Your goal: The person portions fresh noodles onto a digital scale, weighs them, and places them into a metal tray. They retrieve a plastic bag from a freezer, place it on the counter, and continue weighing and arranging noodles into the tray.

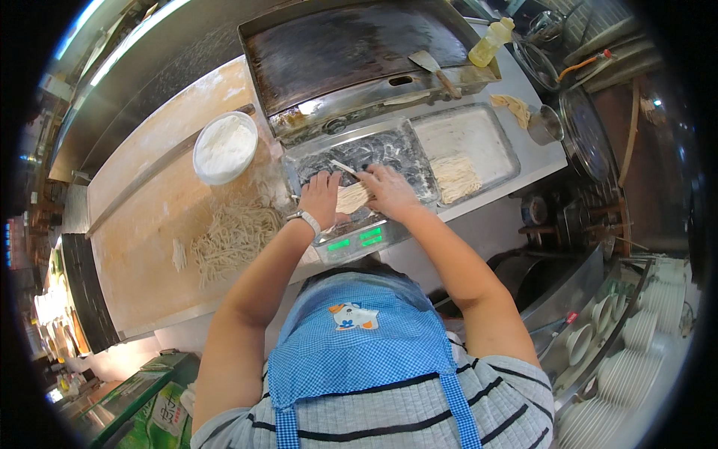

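Between my two hands lies a bundle of raw noodles (352,197), over a floury tray (415,151) on a digital scale (359,241) with lit green displays. My left hand (321,197) grips the bundle's left end; a watch sits on that wrist. My right hand (391,192) is closed around the right end. One pale strand sticks up above the bundle. To the right, a second floured tray (493,129) holds a portion of noodles (455,178). A loose heap of noodles (238,238) rests on the wooden board to the left, with a small clump beside it.
A white bowl of flour (225,147) stands on the wooden board (140,224), near a long rolling pin (151,179). Behind the trays is a flat griddle (348,45) with a scraper (435,72) and an oil bottle (491,44). A metal cup (545,124) and cloth (511,108) lie right.
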Motion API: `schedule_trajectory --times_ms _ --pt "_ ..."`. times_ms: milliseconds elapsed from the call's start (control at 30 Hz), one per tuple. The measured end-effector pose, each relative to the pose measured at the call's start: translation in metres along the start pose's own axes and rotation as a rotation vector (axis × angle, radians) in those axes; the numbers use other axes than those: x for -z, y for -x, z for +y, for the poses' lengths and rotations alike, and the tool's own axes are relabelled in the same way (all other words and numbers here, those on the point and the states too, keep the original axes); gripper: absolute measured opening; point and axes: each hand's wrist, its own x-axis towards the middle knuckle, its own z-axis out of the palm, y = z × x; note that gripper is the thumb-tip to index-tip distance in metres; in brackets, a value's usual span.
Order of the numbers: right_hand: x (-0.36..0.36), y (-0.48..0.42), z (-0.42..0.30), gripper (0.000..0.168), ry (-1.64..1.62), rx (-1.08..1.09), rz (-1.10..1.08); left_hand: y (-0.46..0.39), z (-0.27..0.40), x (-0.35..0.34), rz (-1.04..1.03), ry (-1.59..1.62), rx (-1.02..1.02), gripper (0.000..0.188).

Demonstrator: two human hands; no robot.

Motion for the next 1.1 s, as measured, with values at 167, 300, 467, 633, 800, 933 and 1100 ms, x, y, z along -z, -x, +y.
schedule_trajectory --times_ms 167,300,467,633,800,933,1100 --pt "0.015 -0.003 0.004 0.103 0.059 -0.376 -0.363 -0.019 0.003 0.004 -0.041 -0.143 0.071 0.122" --pt "-0.006 -0.022 -0.003 0.08 0.073 -0.174 -0.329 -0.022 0.01 0.009 -0.142 -0.174 0.005 0.113" --pt "-0.025 -0.023 0.011 0.019 0.047 0.155 -0.16 0.008 0.001 0.005 -0.161 -0.101 -0.042 0.066" --pt "-0.041 -0.011 0.012 0.017 0.066 0.148 -0.122 0.013 0.009 -0.017 -0.128 -0.026 -0.008 0.04" --pt "-0.01 -0.014 0.046 0.03 -0.283 0.034 -0.16 -0.041 0.001 -0.006 -0.027 0.322 -0.086 0.04" --pt "0.027 -0.021 0.078 0.035 -0.593 -0.091 -0.174 -0.074 0.033 0.031 0.004 0.444 -0.147 0.043" --pt "0.003 -0.017 0.078 0.025 -0.199 -0.022 -0.168 -0.05 0.021 -0.018 0.043 0.247 -0.123 0.049"
